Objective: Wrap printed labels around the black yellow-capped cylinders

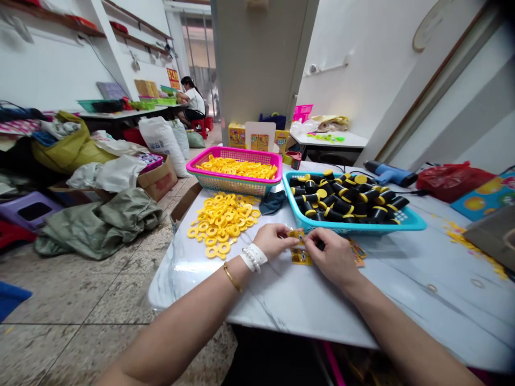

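My left hand (274,240) pinches the left side of a small yellow printed piece (296,235), which looks like a sticker or card. My right hand (332,255) is closed at its right edge, and something dark shows under its fingers. Just below, a similar yellow printed piece (301,257) lies on the marble-pattern table (277,300). More colourful printed pieces (357,251) are partly hidden behind my right hand. Left of my hands spreads a pile of yellow ring-shaped plastic parts (225,220). Beyond them stands a blue basket (298,214) full of black cylinders with yellow ends (341,195).
A pink basket (193,165) of yellow parts stands at the back left, near a dark cloth (272,202). On the right are a blue heat-gun-like tool (392,174), a red bag (453,179) and yellow scraps (475,246). A person (195,101) sits at a far table.
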Action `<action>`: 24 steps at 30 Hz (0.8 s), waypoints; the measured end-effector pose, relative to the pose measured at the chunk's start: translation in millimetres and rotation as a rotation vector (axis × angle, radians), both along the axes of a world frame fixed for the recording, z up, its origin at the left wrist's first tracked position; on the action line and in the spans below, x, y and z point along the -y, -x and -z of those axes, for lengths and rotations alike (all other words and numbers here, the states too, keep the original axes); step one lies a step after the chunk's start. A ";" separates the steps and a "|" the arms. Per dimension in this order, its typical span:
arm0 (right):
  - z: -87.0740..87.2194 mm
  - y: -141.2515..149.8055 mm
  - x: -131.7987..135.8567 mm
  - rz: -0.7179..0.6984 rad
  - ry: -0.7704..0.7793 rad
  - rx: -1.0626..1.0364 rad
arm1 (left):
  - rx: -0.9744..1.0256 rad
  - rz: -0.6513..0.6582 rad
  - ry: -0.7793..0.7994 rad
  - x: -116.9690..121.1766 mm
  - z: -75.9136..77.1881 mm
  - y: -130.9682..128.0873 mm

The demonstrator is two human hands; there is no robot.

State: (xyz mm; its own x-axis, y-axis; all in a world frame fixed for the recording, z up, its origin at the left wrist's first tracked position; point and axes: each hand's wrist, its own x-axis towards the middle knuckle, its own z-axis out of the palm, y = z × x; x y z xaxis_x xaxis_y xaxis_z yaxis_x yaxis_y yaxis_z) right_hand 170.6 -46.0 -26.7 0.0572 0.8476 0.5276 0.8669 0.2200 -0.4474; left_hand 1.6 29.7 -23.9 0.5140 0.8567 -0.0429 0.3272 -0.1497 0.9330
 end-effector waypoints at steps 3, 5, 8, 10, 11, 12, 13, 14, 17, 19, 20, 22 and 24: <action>-8.7 -0.2 4.5 -0.076 0.103 -0.108 | 0.201 0.006 0.209 -2.3 -5.0 3.3; -14.6 -4.8 6.9 -0.088 0.191 -0.200 | 0.232 0.082 0.236 -2.6 -9.0 5.5; -19.8 -13.1 8.4 -0.168 0.360 -0.342 | 0.220 0.259 0.250 -1.7 -11.5 6.9; -20.1 -15.1 8.1 -0.277 0.464 -0.372 | 0.210 0.290 0.233 -0.3 -10.8 6.4; -19.7 -14.6 7.8 -0.318 0.479 -0.381 | 0.210 0.263 0.215 0.6 -10.6 6.1; -19.4 -13.6 7.5 -0.334 0.461 -0.398 | 0.214 0.221 0.198 1.5 -10.9 5.8; -19.3 -12.2 7.3 -0.325 0.420 -0.427 | 0.221 0.180 0.188 2.4 -11.7 5.8; -19.4 -10.8 7.1 -0.300 0.374 -0.469 | 0.231 0.153 0.191 3.3 -13.2 6.0; -21.0 -8.6 7.1 -0.234 0.326 -0.596 | 0.261 0.164 0.221 5.7 -18.7 7.3; -21.4 -8.5 7.4 -0.260 0.375 -0.653 | 0.248 0.181 0.210 6.8 -20.5 7.4; -21.0 -8.5 7.5 -0.279 0.401 -0.676 | 0.234 0.183 0.196 7.1 -20.5 7.0; -19.3 -8.2 7.4 -0.289 0.423 -0.710 | 0.200 0.194 0.166 7.6 -19.1 5.6; -17.1 -7.3 6.9 -0.258 0.398 -0.724 | 0.195 0.140 0.118 8.2 -18.2 4.5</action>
State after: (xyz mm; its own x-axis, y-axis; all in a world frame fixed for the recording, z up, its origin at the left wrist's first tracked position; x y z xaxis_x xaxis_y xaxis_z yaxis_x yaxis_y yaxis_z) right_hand 177.9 -52.9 -9.6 0.0448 0.9943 0.0965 0.2831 0.0800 -0.9557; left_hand -3.0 21.5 -5.7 0.6356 0.7716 -0.0268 0.1233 -0.0671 0.9901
